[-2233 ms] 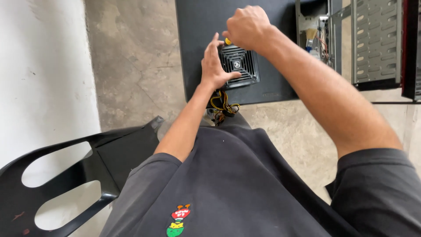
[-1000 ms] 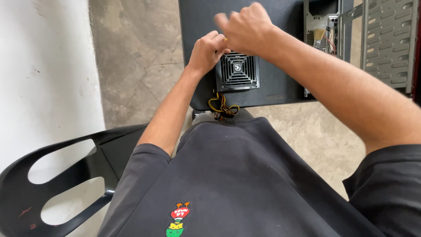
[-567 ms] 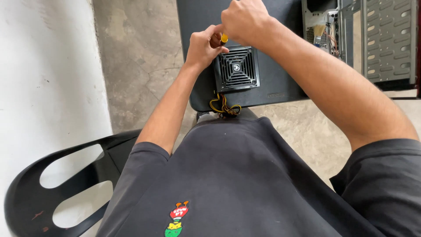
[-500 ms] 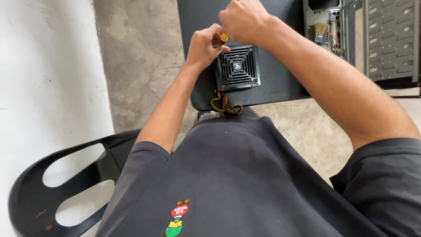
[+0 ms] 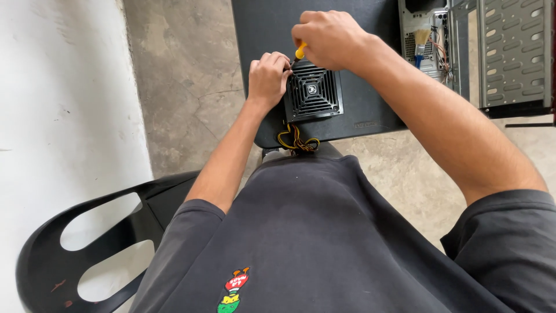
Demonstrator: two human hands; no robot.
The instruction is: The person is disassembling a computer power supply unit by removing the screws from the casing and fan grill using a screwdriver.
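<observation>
Now the right hand (image 5: 327, 37), near the top middle of the frame, stays closed around a yellow-handled screwdriver (image 5: 299, 52), still working at the corner of the black power supply box (image 5: 313, 93). The left hand (image 5: 267, 78) has slid down and presses on the box's left edge, fingers curled.

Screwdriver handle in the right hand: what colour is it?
Yellow-orange; only a bit of the screwdriver handle shows below the right hand, head view.
</observation>
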